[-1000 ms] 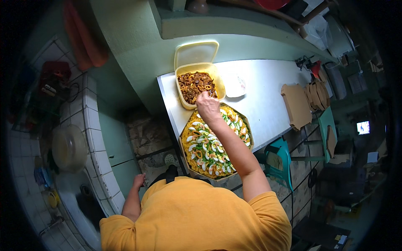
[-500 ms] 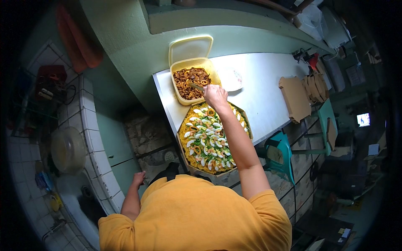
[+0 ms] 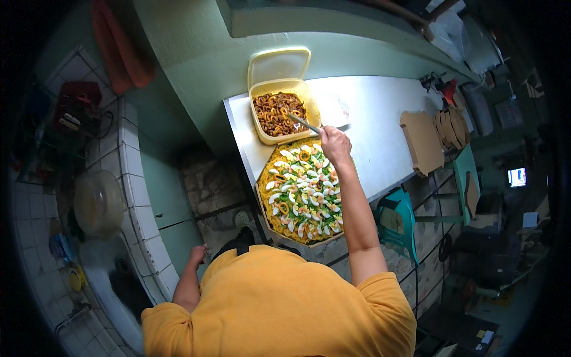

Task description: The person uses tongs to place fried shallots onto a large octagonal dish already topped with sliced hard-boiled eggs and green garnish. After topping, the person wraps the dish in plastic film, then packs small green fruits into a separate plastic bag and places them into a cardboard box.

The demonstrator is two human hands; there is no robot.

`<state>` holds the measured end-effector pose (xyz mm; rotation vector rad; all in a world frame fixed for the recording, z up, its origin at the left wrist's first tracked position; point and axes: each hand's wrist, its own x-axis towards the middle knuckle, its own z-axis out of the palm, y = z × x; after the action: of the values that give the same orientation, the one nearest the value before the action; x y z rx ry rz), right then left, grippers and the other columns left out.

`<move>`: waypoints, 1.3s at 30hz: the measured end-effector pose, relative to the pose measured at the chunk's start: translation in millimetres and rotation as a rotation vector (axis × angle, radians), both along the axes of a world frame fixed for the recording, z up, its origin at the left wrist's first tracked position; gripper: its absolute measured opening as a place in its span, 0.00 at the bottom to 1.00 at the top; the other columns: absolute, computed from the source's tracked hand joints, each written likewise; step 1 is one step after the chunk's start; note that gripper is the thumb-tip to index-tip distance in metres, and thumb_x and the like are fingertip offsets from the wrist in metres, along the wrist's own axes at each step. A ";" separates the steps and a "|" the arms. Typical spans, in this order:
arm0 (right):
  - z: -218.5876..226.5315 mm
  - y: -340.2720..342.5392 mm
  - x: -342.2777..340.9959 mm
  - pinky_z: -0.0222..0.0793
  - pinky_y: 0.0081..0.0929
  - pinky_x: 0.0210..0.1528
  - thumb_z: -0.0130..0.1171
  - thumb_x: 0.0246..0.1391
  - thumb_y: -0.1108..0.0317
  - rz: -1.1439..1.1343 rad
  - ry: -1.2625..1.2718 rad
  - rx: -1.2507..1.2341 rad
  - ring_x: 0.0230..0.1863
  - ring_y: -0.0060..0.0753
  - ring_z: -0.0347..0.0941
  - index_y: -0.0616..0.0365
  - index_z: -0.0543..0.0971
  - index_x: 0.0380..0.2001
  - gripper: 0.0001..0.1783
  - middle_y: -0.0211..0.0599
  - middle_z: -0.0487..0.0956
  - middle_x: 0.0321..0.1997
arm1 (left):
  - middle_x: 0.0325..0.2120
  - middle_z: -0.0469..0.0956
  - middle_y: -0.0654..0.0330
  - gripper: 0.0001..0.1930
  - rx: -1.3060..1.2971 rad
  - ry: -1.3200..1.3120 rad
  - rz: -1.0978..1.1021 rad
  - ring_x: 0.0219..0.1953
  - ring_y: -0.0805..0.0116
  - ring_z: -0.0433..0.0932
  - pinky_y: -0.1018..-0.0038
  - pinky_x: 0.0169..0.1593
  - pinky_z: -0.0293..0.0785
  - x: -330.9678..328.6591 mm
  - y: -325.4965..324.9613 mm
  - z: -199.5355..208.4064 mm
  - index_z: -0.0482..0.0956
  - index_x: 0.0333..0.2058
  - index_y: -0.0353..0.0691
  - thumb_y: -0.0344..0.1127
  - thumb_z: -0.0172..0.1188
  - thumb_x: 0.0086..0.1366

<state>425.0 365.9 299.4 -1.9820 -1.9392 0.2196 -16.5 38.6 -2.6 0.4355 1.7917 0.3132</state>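
Observation:
My right hand [image 3: 336, 144] is closed around the handle of a long metal utensil [image 3: 307, 124], held slanting over a yellow plastic container [image 3: 270, 140]. The utensil's tip reaches the dark brown sauced squid rings and pieces [image 3: 275, 116] inside; whether it is a spoon or tongs I cannot tell. Just below the container lies an eight-sided tray of yellow noodles [image 3: 275, 221], topped with egg wedges, shrimp, chopped greens and a few squid rings. My right forearm covers the tray's right side. My left hand [image 3: 198, 254] hangs low by my side, fingers loosely apart, holding nothing.
The container's lid [image 3: 279, 64] leans against the green wall. On the white table [image 3: 380, 140] sit a pale plastic packet [image 3: 335, 112] and cardboard pieces [image 3: 422, 143]. A teal plastic chair [image 3: 397, 223] stands at right, a tiled sink counter [image 3: 140, 220] at left.
My right hand has drawn back slightly to the right and down, bringing more of the utensil into sight. The whole view has shifted slightly; my left hand stays low.

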 end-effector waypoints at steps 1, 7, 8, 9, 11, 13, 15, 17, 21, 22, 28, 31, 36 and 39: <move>0.6 -3.3 7.1 0.70 0.47 0.44 0.51 0.60 0.56 -0.015 0.013 0.029 0.39 0.54 0.77 0.56 0.79 0.31 0.16 0.48 0.80 0.34 | 0.14 0.68 0.63 0.19 0.005 -0.003 -0.009 0.12 0.68 0.67 0.69 0.18 0.68 0.5 0.6 -2.5 0.71 0.22 0.41 0.49 0.55 0.65; 28.7 -73.3 69.7 0.72 0.37 0.42 0.56 0.56 0.60 -0.002 0.254 0.183 0.38 0.47 0.78 0.56 0.83 0.33 0.12 0.43 0.82 0.35 | 0.14 0.67 0.64 0.19 0.064 0.018 -0.084 0.13 0.67 0.68 0.68 0.19 0.69 -0.2 28.3 -8.5 0.71 0.22 0.42 0.50 0.55 0.65; 33.8 -92.7 83.0 0.71 0.35 0.40 0.56 0.57 0.63 0.029 0.256 0.245 0.37 0.46 0.78 0.57 0.82 0.33 0.11 0.42 0.81 0.34 | 0.14 0.67 0.64 0.19 0.062 -0.006 -0.084 0.13 0.67 0.68 0.68 0.19 0.70 1.4 32.8 -7.5 0.71 0.22 0.42 0.50 0.55 0.65; 39.7 -120.2 99.5 0.71 0.35 0.38 0.55 0.57 0.65 0.044 0.231 0.242 0.35 0.46 0.77 0.58 0.82 0.33 0.10 0.42 0.80 0.33 | 0.14 0.67 0.64 0.20 0.052 0.018 -0.113 0.13 0.67 0.68 0.68 0.19 0.70 3.0 35.5 -5.4 0.71 0.21 0.42 0.50 0.55 0.65; 44.4 -167.7 126.8 0.69 0.38 0.35 0.56 0.58 0.64 -0.027 0.123 0.229 0.33 0.48 0.76 0.57 0.81 0.33 0.09 0.40 0.79 0.30 | 0.14 0.67 0.64 0.20 -0.001 0.061 -0.133 0.13 0.67 0.68 0.68 0.19 0.69 8.0 40.9 -0.8 0.71 0.21 0.42 0.50 0.56 0.65; 43.7 -213.4 150.2 0.69 0.38 0.34 0.56 0.57 0.63 -0.085 0.095 0.125 0.32 0.47 0.76 0.56 0.81 0.33 0.09 0.39 0.78 0.30 | 0.14 0.67 0.64 0.20 0.029 0.042 -0.184 0.13 0.67 0.67 0.68 0.19 0.69 14.9 44.7 3.6 0.71 0.21 0.42 0.50 0.56 0.65; 37.9 -252.1 164.7 0.69 0.38 0.34 0.57 0.57 0.63 -0.154 0.087 -0.005 0.32 0.47 0.76 0.55 0.82 0.33 0.09 0.39 0.78 0.29 | 0.14 0.66 0.64 0.20 0.030 0.049 -0.216 0.14 0.68 0.67 0.68 0.19 0.69 22.2 47.1 6.9 0.71 0.21 0.42 0.50 0.56 0.65; 26.0 -275.5 167.4 0.69 0.37 0.34 0.57 0.57 0.62 -0.173 0.165 -0.094 0.32 0.47 0.76 0.53 0.82 0.33 0.09 0.39 0.78 0.29 | 0.14 0.66 0.64 0.20 -0.004 0.072 -0.224 0.15 0.68 0.68 0.67 0.20 0.69 29.0 47.6 8.2 0.71 0.20 0.42 0.50 0.56 0.65; -0.2 -298.2 150.5 0.71 0.41 0.34 0.56 0.57 0.61 -0.139 0.072 -0.164 0.32 0.48 0.77 0.52 0.82 0.31 0.09 0.37 0.78 0.30 | 0.14 0.68 0.63 0.21 0.149 0.053 -0.344 0.16 0.69 0.68 0.67 0.21 0.68 39.1 49.3 4.2 0.72 0.19 0.41 0.50 0.57 0.64; -4.6 -300.1 146.5 0.71 0.41 0.34 0.55 0.57 0.61 -0.110 0.055 -0.124 0.32 0.49 0.77 0.52 0.81 0.31 0.10 0.37 0.78 0.30 | 0.14 0.68 0.63 0.21 0.149 0.053 -0.344 0.16 0.69 0.68 0.67 0.21 0.68 40.9 48.9 2.3 0.73 0.19 0.40 0.49 0.57 0.64; 3.2 -303.5 148.4 0.71 0.42 0.34 0.55 0.58 0.62 -0.104 0.026 -0.082 0.32 0.50 0.77 0.54 0.81 0.32 0.10 0.37 0.78 0.31 | 0.14 0.68 0.63 0.21 0.159 0.055 -0.318 0.15 0.70 0.67 0.67 0.21 0.67 41.3 35.2 -8.5 0.73 0.18 0.39 0.49 0.58 0.64; 21.2 -288.6 153.9 0.70 0.40 0.32 0.54 0.59 0.63 -0.094 0.115 -0.012 0.31 0.49 0.76 0.56 0.81 0.34 0.10 0.39 0.78 0.30 | 0.14 0.67 0.64 0.21 0.092 0.036 -0.245 0.15 0.69 0.67 0.68 0.20 0.67 33.1 19.5 -11.4 0.72 0.19 0.40 0.48 0.57 0.64; 51.7 -244.0 145.4 0.67 0.31 0.30 0.53 0.62 0.65 -0.019 0.260 0.212 0.26 0.38 0.73 0.61 0.81 0.37 0.12 0.41 0.75 0.27 | 0.14 0.66 0.66 0.19 0.283 0.040 -0.402 0.13 0.69 0.65 0.69 0.18 0.67 17.7 3.1 -10.5 0.72 0.21 0.42 0.48 0.57 0.65; 67.8 -225.7 146.1 0.66 0.26 0.31 0.52 0.64 0.67 0.034 0.248 0.466 0.27 0.30 0.70 0.62 0.80 0.40 0.11 0.38 0.74 0.27 | 0.14 0.66 0.66 0.19 0.203 0.043 -0.256 0.12 0.70 0.64 0.70 0.17 0.67 14.5 -2.2 -4.1 0.71 0.21 0.43 0.49 0.57 0.65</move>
<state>571.1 140.2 367.2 -1.5427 -1.6810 0.0149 -1.9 36.4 -6.8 0.8127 1.7289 0.3086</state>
